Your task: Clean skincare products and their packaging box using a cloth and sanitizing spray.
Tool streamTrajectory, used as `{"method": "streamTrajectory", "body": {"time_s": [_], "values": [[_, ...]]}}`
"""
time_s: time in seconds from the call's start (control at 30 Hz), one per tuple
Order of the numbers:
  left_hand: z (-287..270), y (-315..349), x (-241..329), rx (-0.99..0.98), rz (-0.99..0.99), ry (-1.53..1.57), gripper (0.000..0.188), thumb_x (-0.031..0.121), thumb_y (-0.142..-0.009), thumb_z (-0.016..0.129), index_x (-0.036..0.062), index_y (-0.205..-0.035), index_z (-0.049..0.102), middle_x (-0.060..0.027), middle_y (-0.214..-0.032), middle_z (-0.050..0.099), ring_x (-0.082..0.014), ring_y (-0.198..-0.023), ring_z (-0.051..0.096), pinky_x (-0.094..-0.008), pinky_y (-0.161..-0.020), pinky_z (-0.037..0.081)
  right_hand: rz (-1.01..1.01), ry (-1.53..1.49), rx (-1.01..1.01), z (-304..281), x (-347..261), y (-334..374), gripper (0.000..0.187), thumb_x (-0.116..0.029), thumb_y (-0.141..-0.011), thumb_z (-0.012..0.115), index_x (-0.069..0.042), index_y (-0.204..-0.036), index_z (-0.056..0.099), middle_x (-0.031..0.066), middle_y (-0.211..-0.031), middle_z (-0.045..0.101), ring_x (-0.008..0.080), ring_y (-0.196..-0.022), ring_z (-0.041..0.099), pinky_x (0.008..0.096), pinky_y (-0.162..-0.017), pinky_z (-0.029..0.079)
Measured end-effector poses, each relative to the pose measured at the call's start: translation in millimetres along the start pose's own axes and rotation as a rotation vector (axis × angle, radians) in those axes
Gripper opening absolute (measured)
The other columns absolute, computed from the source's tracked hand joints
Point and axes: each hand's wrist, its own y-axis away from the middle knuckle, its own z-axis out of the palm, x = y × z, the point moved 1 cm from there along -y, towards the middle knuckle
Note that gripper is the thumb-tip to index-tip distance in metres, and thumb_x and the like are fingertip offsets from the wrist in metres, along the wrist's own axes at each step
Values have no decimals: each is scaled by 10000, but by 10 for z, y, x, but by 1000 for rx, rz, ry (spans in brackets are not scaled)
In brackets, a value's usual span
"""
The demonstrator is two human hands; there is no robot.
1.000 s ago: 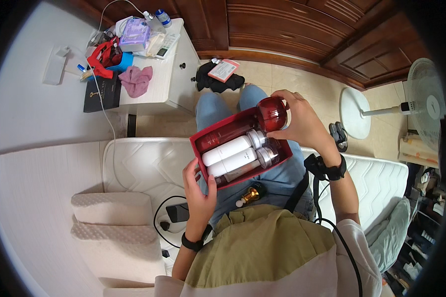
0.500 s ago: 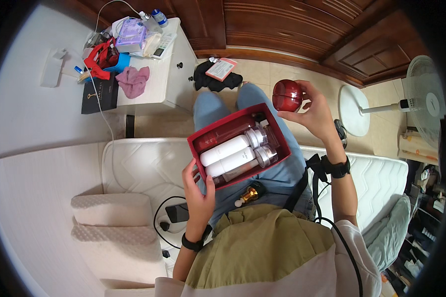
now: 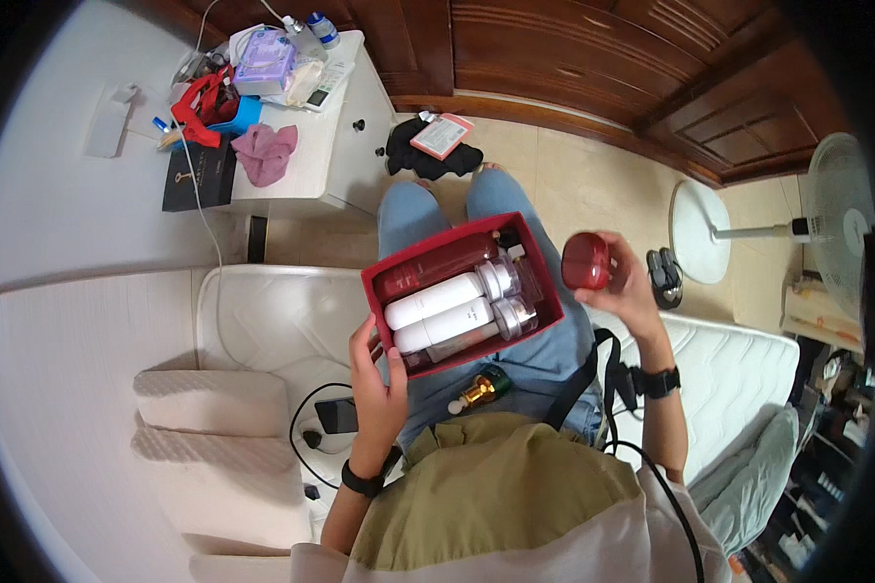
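A red open box [image 3: 546, 328] rests on my lap, tilted a little. Inside lie a long dark red bottle [image 3: 436, 269], two white bottles [image 3: 436, 298] and some clear-lidded containers [image 3: 513, 317]. My left hand [image 3: 377, 384] grips the box's near left corner, thumb over the rim and fingers along the outside. To the right of the box, my right hand [image 3: 627, 291] holds up a round, glossy red cosmetic jar [image 3: 585, 261] between thumb and fingers. A small green and gold dropper bottle [image 3: 483, 388] lies on my lap below the box.
A white cabinet [image 3: 345, 146] at the upper left carries a purple package [image 3: 265, 60], a pink cloth [image 3: 264, 155] and a black box [image 3: 197, 176]. A white fan [image 3: 700, 231] stands at right. A phone [image 3: 337, 416] lies on the mattress [image 3: 729, 389] beside cables.
My right hand has moved down and slightly right with the red jar, which is now lower beside the box. My left hand stays on the box.
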Motion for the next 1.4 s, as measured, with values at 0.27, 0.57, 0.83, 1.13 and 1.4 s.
{"method": "streamTrajectory", "body": {"time_s": [0.27,0.57,0.83,1.13,1.4], "values": [[195,58,71,126,-74,-12,444,87,-1005,330,-45,-1428,352,-209,-1400,442,-294,-1258,468,-359,-1058,352,165,-762,-24,278,537,494,852,-61,-741,684,-97,-1491,280,81,-1383,460,224,-1305,440,391,-1108,349],[169,89,74,90,-65,-84,452,122,-1033,288,-60,-1445,328,-202,-1456,406,-264,-1320,423,-345,-1098,313,140,-852,65,361,670,528,838,-167,-769,705,-135,-1485,270,121,-1394,457,307,-1256,506,480,-1084,376],[58,161,70,-1,-124,-78,452,80,-1005,355,-73,-1429,314,-244,-1394,433,-323,-1264,468,-387,-1061,355,155,-838,34,335,700,542,903,-272,-746,763,-150,-1492,271,135,-1403,455,290,-1254,511,460,-1063,404],[-163,-725,1057,-143,241,-547,377,106,-828,682,71,-1182,558,-150,-1083,500,-327,-1036,474,-432,-932,373,138,-856,-14,338,704,552,903,-253,-745,756,-146,-1493,262,146,-1400,454,294,-1226,540,442,-1056,418],[519,-1018,943,-510,477,-478,336,230,-812,738,105,-1108,639,-115,-1074,465,-302,-1025,439,-400,-890,371,85,-918,-56,353,700,597,870,-160,-772,710,-148,-1500,234,159,-1388,453,332,-1196,558,460,-1046,440]]}}
